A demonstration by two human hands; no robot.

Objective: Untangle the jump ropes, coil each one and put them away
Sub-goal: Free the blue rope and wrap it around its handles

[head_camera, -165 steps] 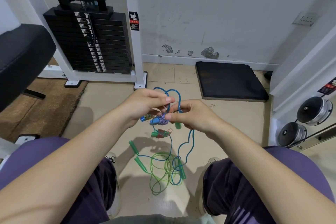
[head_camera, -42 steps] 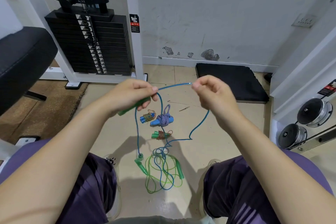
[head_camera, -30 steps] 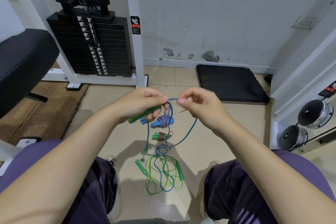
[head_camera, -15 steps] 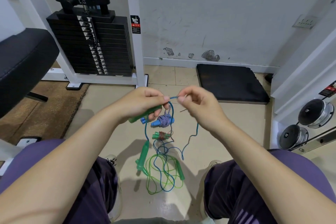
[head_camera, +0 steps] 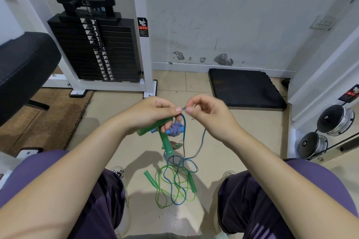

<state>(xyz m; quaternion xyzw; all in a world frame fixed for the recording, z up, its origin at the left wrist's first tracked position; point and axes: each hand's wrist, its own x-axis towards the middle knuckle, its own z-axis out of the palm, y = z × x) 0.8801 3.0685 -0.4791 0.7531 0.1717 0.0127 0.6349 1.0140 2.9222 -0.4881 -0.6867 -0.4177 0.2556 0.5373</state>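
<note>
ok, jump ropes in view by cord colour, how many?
blue-cord jump rope, loose: 1
green-cord jump rope, loose on the floor: 1
blue-and-white braided rope, bundled: 1
brownish rope, bundled: 1
Total: 4
A blue piece half hidden under the left hand is not counted.

This is a gym: a cable machine's black weight stack [head_camera: 95,48] in a white frame, a padded bench [head_camera: 23,64], a black floor mat [head_camera: 244,87] and chrome dumbbells [head_camera: 334,118] racked at right.
</note>
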